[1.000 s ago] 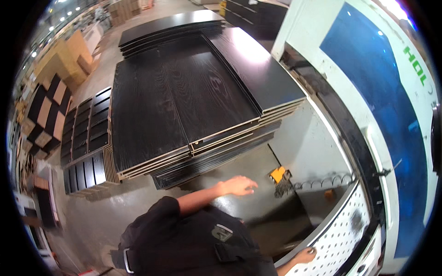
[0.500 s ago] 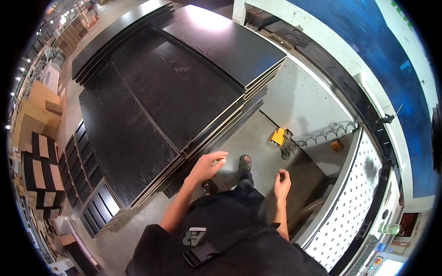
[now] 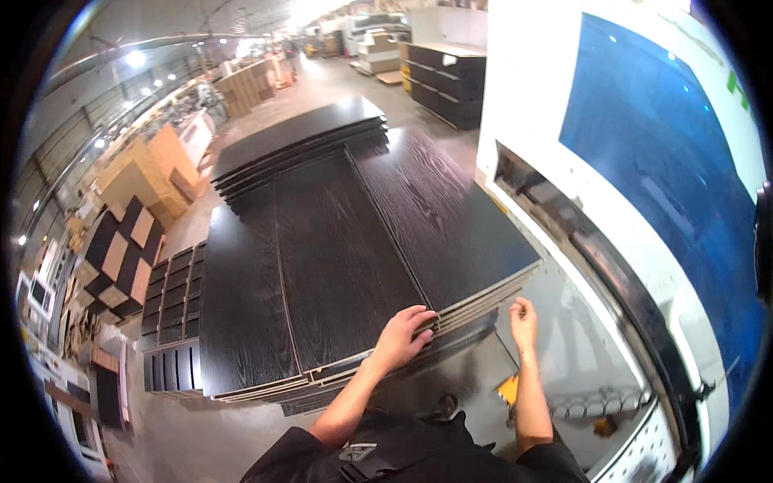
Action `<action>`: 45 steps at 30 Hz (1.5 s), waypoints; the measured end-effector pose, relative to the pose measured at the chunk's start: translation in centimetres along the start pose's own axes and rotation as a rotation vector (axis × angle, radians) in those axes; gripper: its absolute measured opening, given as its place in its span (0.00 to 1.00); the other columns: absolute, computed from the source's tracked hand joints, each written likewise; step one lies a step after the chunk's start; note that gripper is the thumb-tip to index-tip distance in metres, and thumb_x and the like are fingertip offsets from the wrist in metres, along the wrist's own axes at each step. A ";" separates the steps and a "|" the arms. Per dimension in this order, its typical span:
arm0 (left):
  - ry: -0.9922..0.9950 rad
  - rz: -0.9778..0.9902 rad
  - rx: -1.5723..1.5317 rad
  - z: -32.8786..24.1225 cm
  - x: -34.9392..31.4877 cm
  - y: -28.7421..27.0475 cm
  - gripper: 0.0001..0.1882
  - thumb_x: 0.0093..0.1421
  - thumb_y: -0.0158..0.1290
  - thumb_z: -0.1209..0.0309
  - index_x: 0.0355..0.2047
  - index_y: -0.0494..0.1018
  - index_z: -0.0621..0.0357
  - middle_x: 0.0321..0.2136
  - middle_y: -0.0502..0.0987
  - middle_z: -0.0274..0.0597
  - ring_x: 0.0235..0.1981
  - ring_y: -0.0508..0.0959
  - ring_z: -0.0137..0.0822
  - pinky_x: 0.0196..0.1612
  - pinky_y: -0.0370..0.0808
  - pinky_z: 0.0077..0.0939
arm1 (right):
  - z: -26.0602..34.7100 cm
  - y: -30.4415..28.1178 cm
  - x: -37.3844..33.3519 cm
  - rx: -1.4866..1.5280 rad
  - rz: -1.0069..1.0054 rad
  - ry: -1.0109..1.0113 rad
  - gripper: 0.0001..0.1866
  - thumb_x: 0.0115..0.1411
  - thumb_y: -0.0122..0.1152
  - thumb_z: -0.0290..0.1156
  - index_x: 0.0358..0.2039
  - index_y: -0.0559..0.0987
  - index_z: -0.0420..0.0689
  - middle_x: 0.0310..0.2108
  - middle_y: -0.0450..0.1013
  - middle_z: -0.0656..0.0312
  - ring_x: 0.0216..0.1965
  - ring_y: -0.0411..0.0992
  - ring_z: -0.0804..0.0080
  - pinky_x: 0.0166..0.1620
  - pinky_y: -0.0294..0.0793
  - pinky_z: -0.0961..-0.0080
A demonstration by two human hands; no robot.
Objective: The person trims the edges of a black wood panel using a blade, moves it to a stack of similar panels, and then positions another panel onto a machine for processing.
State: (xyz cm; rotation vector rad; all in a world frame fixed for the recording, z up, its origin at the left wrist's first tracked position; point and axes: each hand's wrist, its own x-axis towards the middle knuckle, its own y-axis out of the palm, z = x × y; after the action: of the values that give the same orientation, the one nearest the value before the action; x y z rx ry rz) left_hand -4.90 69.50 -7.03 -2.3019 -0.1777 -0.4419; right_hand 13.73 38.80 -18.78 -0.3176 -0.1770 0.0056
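Observation:
Black wood-grain panels (image 3: 338, 233) lie flat in a large stack in front of me, with pale edges showing along the near side. My left hand (image 3: 405, 340) is at that near side, fingers and thumb closed about the near left corner of the right-hand black panel (image 3: 459, 233). Just off the right end of the same panel's near edge is my right hand (image 3: 524, 322). Its fingers are curled in, and I see nothing in them. A small gap seems to part it from the panel edge.
A white and blue machine (image 3: 660, 161) runs along the right, above a perforated white table (image 3: 644, 451). A yellow pedal box (image 3: 508, 390) and a coiled cable (image 3: 600, 402) are low on the right. More black panels (image 3: 171, 294) stand left; dark stacked boards (image 3: 447, 84) stand farther back.
My view has lifted from the floor toward the hall. Both hands have moved forward to the stack, the left onto the panel's near corner, the right close to its right end.

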 end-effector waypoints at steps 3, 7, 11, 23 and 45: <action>0.010 -0.012 0.109 0.1 2.5 2.6 0.27 0.62 0.60 0.64 0.61 0.71 0.56 0.63 0.67 0.57 0.63 0.69 0.58 0.65 0.67 0.46 | -1.9 -1.6 8.3 -0.031 -0.183 0.018 0.22 0.66 0.62 0.37 0.56 0.75 0.40 0.37 0.77 0.62 0.36 0.75 0.76 0.38 0.76 0.75; -0.023 0.058 0.325 1.0 1.7 4.8 0.33 0.63 0.59 0.62 0.68 0.64 0.51 0.70 0.57 0.61 0.71 0.58 0.60 0.69 0.60 0.56 | -0.9 -1.8 14.3 0.250 -0.153 0.275 0.32 0.64 0.64 0.47 0.62 0.69 0.40 0.36 0.76 0.57 0.32 0.76 0.69 0.29 0.74 0.71; -0.064 0.087 0.318 0.7 1.4 6.2 0.35 0.63 0.58 0.62 0.69 0.62 0.48 0.72 0.54 0.56 0.72 0.57 0.56 0.69 0.59 0.57 | -2.9 -3.6 16.9 0.106 -0.059 0.379 0.24 0.62 0.66 0.47 0.50 0.73 0.45 0.24 0.75 0.62 0.19 0.71 0.74 0.19 0.68 0.75; 0.037 -0.002 0.422 1.4 2.4 6.9 0.27 0.61 0.58 0.62 0.60 0.72 0.58 0.64 0.65 0.63 0.66 0.66 0.57 0.64 0.66 0.45 | -0.7 -4.0 18.7 0.005 0.001 0.301 0.10 0.66 0.58 0.34 0.31 0.70 0.44 0.17 0.74 0.57 0.14 0.75 0.68 0.13 0.66 0.75; -0.058 -0.043 0.323 1.4 0.3 5.9 0.29 0.62 0.59 0.62 0.60 0.70 0.64 0.66 0.62 0.67 0.69 0.62 0.59 0.70 0.62 0.43 | 0.3 -2.7 21.6 -0.657 0.211 -0.162 0.29 0.58 0.69 0.54 0.29 0.82 0.33 0.29 0.79 0.44 0.32 0.79 0.51 0.45 0.77 0.57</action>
State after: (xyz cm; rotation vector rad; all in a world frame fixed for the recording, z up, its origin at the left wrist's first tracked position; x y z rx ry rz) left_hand -2.74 66.41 -11.76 -1.9973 -0.3050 -0.3412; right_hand 34.84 37.06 -13.92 -0.9919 -0.3042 0.1857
